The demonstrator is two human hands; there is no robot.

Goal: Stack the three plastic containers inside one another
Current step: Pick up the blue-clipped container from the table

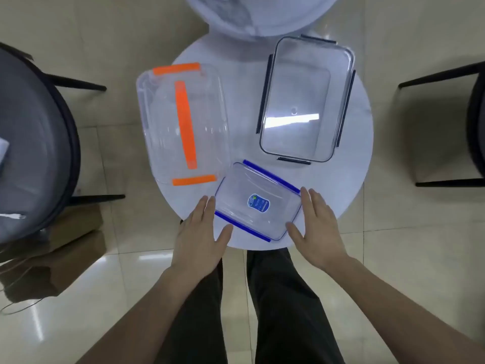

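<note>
Three clear plastic containers sit on a small round white table point(349, 179). The smallest, with blue clips and a blue sticker point(258, 202), lies at the near edge. My left hand point(200, 232) rests flat at its left side and my right hand point(319, 224) at its right side, fingers spread, both beside it without gripping. The largest container, with orange clips and an orange handle point(183, 122), stands at the left. The mid-sized container with dark clips point(305, 101) stands at the back right.
A second round white table point(262, 14) adjoins at the far side. A dark chair with a grey seat point(34, 143) is on the left, another dark chair point(472, 122) on the right. A brown paper bag point(52, 258) stands on the tiled floor.
</note>
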